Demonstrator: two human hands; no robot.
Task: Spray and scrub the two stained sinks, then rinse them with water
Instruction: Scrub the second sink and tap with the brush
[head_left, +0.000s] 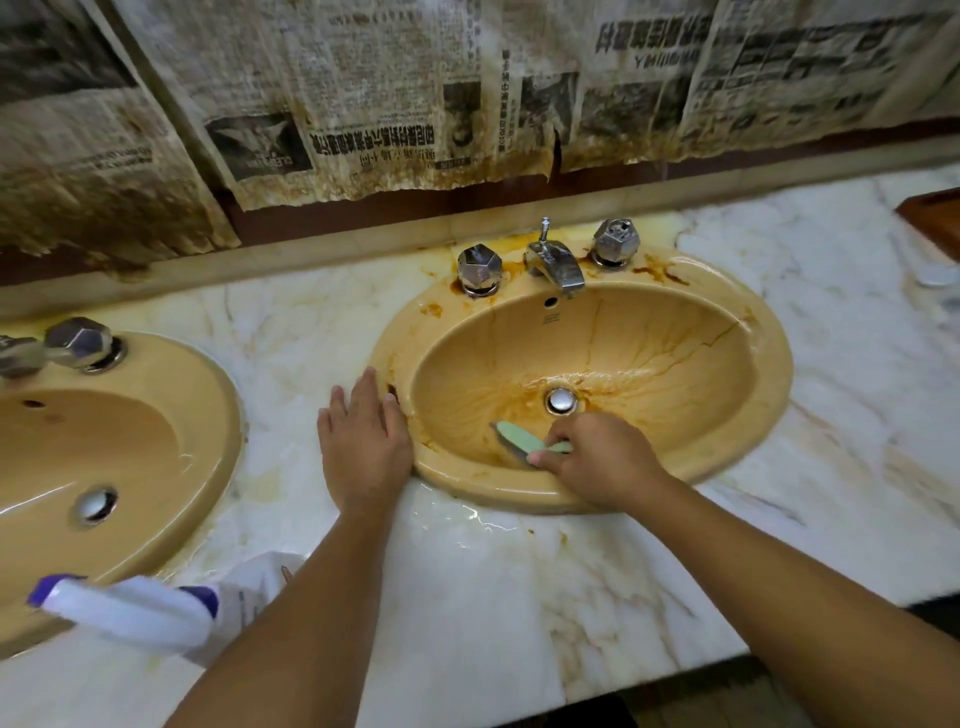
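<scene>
Grime is streaking the right sink (769, 364) in orange-brown lines that are running down its far wall toward the drain stopper (561, 400), and that is where the scrubbing is happening. A green scouring pad (511, 435) is lying against the near slope of the bowl, just near-left of the stopper. The right hand (597, 460) is gripping the pad's near end with curled fingers, apparently so that it can be pressed hard into the wet residue.

The left hand (363, 441) is lying flat on the bench (493, 597), fingers straight and holding nothing, its thumb side touching the sink's left rim. I judge it is bracing the person as they are leaning in. Liquid is glistening on the bench by the near rim.

The left sink (218, 415), well apart at the left edge, is showing far fewer stains, and nobody is touching it. A white spray bottle (130, 613) with purple trim is sitting blurred by that sink's near rim, probably parked within reach for more spraying. Farther off, no water is coming from the chrome tap (556, 265), and stained newspaper (363, 104) is hanging on the wall.
</scene>
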